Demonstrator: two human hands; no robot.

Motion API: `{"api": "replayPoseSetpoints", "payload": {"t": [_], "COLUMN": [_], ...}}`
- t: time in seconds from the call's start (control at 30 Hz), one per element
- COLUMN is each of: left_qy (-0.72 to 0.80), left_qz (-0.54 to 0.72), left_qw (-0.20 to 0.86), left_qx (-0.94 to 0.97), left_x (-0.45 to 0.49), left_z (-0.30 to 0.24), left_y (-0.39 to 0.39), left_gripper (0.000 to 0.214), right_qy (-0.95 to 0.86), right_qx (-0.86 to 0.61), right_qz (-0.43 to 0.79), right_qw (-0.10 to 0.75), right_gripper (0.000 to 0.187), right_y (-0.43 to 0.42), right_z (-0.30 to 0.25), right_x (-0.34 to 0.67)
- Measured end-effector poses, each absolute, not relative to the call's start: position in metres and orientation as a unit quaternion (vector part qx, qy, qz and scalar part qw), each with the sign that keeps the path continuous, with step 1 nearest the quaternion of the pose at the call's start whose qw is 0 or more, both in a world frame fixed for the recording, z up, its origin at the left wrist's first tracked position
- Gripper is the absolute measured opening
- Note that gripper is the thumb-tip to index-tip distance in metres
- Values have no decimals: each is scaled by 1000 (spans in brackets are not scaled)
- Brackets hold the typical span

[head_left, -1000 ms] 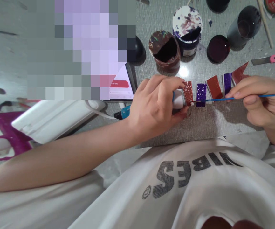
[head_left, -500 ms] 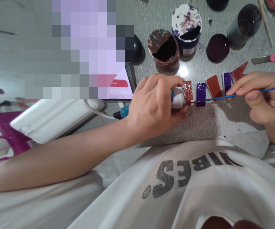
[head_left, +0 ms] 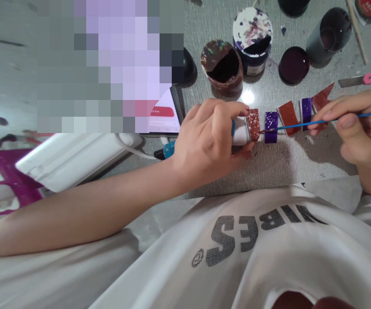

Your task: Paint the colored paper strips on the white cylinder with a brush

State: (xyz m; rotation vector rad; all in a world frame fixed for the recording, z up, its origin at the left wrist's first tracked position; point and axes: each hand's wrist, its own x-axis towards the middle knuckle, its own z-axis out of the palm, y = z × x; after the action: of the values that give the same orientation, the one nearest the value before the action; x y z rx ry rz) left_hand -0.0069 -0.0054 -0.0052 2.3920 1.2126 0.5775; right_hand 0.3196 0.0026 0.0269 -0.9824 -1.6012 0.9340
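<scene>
The table edge [head_left: 243, 188] lies nearer than the glossy red piece [head_left: 253, 122]. On that piece's right, the right hand [head_left: 354, 128] pinches a crosswise paintbrush [head_left: 305, 125], tip leftward beside it; on its left, the left hand [head_left: 204, 133] half-curls round a white strip [head_left: 239, 135], hold unclear. Beyond stands a brown jar [head_left: 227, 89].

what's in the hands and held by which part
Right hand: blue paintbrush, by its handle. Left hand: curled around a white object, mostly hidden, so its hold cannot be told.
</scene>
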Motion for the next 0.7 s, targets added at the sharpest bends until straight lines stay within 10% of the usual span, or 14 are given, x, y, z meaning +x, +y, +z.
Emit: {"api": "replayPoseSetpoints", "payload": {"t": [0.7], "left_qy": [429], "left_qz": [210], "left_qw": [209], "left_qx": [853], "left_x": [-8], "left_z": [-7], "left_y": [-4], "left_gripper": [58], "right_qy": [-665], "right_qx": [-358], "right_qz": [386], "right_qw": [530], "right_gripper": [13], "right_y": [6], "right_z": [25], "right_x": [310]}}
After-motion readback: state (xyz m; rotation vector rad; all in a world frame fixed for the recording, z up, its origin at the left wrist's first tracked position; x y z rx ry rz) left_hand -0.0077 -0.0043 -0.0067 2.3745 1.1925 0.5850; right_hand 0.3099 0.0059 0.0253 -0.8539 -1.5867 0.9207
